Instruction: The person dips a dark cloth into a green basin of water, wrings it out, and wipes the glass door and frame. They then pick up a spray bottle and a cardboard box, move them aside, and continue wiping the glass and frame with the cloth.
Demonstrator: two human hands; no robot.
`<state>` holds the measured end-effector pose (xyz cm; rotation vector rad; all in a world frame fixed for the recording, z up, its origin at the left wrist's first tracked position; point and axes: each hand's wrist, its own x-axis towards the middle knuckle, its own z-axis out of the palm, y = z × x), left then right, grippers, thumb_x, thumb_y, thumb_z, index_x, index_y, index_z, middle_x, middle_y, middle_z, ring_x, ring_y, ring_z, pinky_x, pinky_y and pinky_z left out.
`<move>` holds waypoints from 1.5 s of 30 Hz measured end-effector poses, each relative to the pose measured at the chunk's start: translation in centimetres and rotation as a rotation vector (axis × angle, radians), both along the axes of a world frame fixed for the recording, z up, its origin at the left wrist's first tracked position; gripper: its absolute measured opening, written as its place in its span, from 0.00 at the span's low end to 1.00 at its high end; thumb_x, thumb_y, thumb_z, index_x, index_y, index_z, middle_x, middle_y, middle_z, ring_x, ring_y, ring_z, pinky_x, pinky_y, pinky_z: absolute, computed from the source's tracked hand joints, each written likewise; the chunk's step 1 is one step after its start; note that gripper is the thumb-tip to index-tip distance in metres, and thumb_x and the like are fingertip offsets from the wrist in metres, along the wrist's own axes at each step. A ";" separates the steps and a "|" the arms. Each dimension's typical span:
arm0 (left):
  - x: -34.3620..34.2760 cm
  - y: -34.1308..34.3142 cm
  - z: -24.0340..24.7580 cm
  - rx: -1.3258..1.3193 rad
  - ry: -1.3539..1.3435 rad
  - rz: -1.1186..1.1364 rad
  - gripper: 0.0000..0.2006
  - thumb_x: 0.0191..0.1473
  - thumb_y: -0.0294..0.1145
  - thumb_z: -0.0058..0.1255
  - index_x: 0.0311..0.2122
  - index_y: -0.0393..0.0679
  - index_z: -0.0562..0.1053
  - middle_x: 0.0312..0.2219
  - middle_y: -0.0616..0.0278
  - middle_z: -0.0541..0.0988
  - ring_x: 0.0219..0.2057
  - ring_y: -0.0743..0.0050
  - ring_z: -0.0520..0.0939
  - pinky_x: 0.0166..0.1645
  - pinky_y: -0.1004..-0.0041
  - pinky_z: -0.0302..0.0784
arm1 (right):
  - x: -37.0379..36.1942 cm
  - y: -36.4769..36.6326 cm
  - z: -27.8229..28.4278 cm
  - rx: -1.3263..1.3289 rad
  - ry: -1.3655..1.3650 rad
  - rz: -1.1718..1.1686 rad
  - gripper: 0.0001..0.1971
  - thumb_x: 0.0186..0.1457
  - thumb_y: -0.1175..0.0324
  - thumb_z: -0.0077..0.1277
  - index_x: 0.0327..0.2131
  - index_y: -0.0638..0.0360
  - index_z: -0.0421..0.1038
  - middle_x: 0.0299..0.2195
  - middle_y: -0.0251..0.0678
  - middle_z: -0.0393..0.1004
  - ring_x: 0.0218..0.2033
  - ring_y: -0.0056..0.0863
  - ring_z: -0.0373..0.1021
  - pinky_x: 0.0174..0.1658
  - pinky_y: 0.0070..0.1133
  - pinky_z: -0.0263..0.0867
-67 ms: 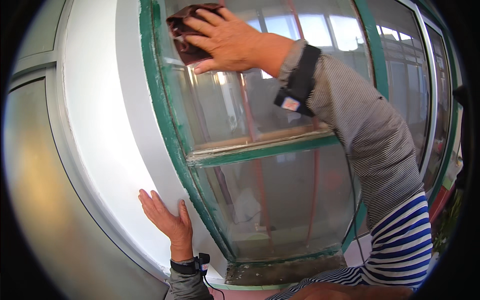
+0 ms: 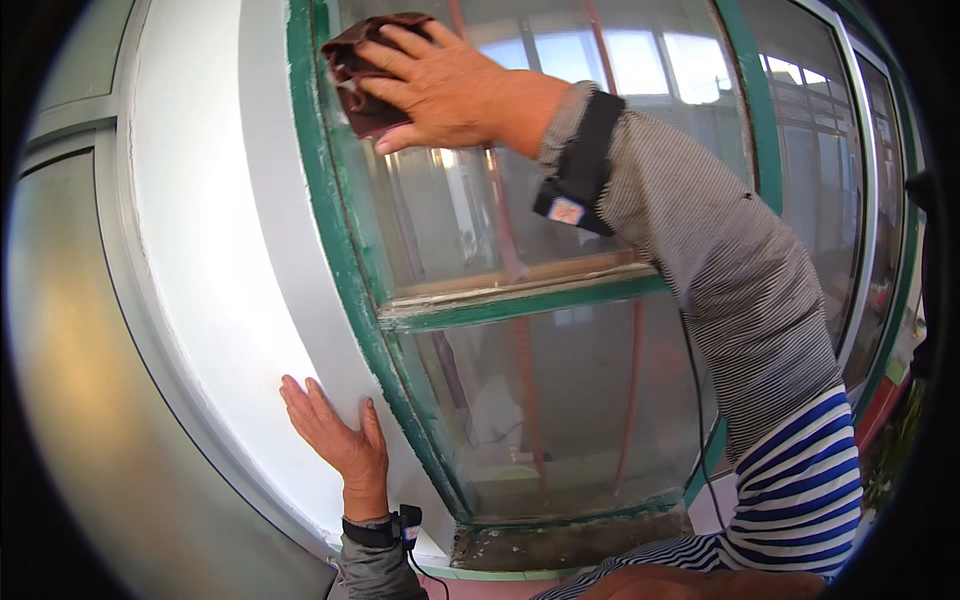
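Note:
My right hand [image 2: 450, 92] presses a folded dark brown cloth [image 2: 350, 72] flat on the upper window pane [image 2: 580, 170], at its left side next to the green frame [image 2: 335, 215]. The fingers are spread over the cloth and hold it to the glass. Lower down on the left, my left hand [image 2: 342, 445] rests against the white wall [image 2: 190, 230] with its fingers apart and nothing in it. Both wrists wear black straps.
A green crossbar [image 2: 530, 302] divides the upper pane from a lower pane [image 2: 580, 400]. Below lies a worn sill [image 2: 570, 540]. A thin black cable [image 2: 700, 420] hangs by my right arm. To the left stands a metal-framed door [image 2: 80, 330]; more windows [image 2: 815, 160] stand at right.
My right hand and the cloth have shifted slightly left and a little down across the glass, to the frame's edge. My left hand stays at the same spot on the wall.

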<state>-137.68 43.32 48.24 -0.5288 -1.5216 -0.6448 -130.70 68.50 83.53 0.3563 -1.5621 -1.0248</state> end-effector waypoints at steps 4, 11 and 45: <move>-0.1 -0.1 0.0 0.001 0.013 0.006 0.44 0.51 0.25 0.62 0.71 0.40 0.53 0.70 0.35 0.52 0.71 0.29 0.53 0.71 0.41 0.49 | -3.5 -4.1 -0.8 -0.057 -0.017 0.022 0.41 0.62 0.28 0.36 0.69 0.44 0.60 0.72 0.42 0.51 0.73 0.46 0.46 0.72 0.44 0.41; 0.1 0.0 0.0 -0.009 0.001 0.039 0.45 0.51 0.26 0.63 0.71 0.39 0.53 0.70 0.36 0.52 0.71 0.30 0.54 0.71 0.43 0.50 | -0.7 1.1 0.3 -0.005 0.025 0.015 0.40 0.63 0.30 0.37 0.68 0.46 0.60 0.73 0.39 0.50 0.73 0.43 0.47 0.71 0.44 0.42; 0.2 0.2 -0.1 0.023 -0.028 0.056 0.46 0.49 0.23 0.62 0.71 0.39 0.52 0.71 0.38 0.51 0.72 0.35 0.52 0.73 0.47 0.47 | 10.7 12.8 1.4 -0.006 0.219 -0.051 0.35 0.64 0.37 0.43 0.64 0.52 0.64 0.69 0.43 0.57 0.70 0.45 0.51 0.68 0.42 0.47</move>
